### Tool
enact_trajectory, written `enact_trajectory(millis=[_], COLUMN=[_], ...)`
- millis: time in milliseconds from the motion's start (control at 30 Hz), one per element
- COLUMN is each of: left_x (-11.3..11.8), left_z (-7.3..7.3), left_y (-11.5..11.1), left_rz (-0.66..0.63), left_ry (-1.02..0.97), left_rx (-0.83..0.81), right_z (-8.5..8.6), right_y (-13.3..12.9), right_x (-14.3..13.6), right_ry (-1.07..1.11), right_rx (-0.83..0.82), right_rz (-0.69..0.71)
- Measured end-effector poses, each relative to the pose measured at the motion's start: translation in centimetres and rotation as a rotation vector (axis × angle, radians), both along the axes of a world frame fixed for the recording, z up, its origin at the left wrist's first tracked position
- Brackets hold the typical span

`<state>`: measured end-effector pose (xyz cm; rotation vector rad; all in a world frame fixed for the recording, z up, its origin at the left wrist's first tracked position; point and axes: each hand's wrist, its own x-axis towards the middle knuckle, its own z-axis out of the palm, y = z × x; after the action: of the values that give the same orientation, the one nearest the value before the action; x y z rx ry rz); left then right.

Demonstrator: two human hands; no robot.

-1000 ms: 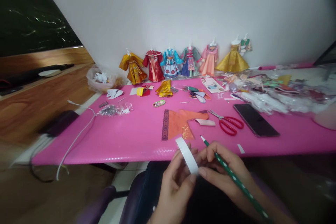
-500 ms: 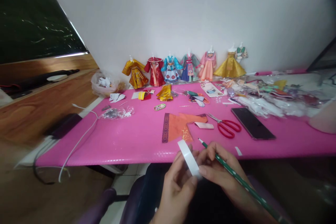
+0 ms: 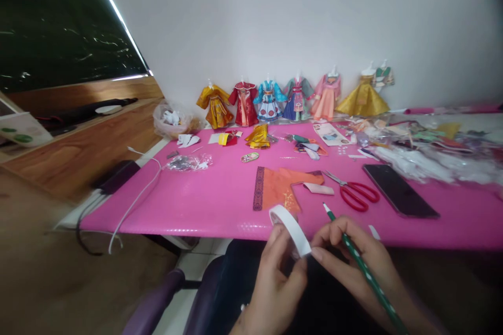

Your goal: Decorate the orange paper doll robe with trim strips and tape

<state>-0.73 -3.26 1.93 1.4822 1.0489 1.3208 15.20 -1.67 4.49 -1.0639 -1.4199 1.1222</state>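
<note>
A roll of white tape [image 3: 293, 227] is held in my left hand [image 3: 275, 277], its fingers around the ring, just off the table's front edge. My right hand [image 3: 353, 256] grips a green pencil [image 3: 367, 275] with white dots, its tip pointing up and left. The right thumb and index finger meet near the tape's lower right side; whether they pinch its end is hard to tell. Beyond the tape lies an orange cloth garment [image 3: 275, 186] with a dark patterned border. A pale pink strip [image 3: 318, 188] rests by it, near red-handled scissors [image 3: 358, 195].
A black phone [image 3: 401, 190] lies right of the scissors on the pink table [image 3: 220, 193]. Small dressed figures, among them a blue one [image 3: 269, 99], stand along the wall. Plastic bags [image 3: 416, 162] are piled at the right. A white cable [image 3: 135, 196] hangs over the left edge.
The view has swung slightly left. My left hand has turned the tape roll so its ring shape shows more. Both hands keep their holds, and the pencil stays in my right hand.
</note>
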Motion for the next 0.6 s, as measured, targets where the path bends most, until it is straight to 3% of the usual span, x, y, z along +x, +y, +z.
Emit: enact_trajectory(millis=[300,600], left_x=[-0.4,-0.2], left_z=[0.2,0.6], left_y=[0.2,0.0], left_rz=[-0.022,-0.039], left_ry=[0.113,-0.269], left_rx=[0.022,-0.157], right_z=[-0.4,1.1], right_y=[0.5,0.0], right_x=[-0.3,-0.2], right_ry=[0.184,0.392], right_rx=[-0.168,-0.236], right_rz=[0.020,0.122])
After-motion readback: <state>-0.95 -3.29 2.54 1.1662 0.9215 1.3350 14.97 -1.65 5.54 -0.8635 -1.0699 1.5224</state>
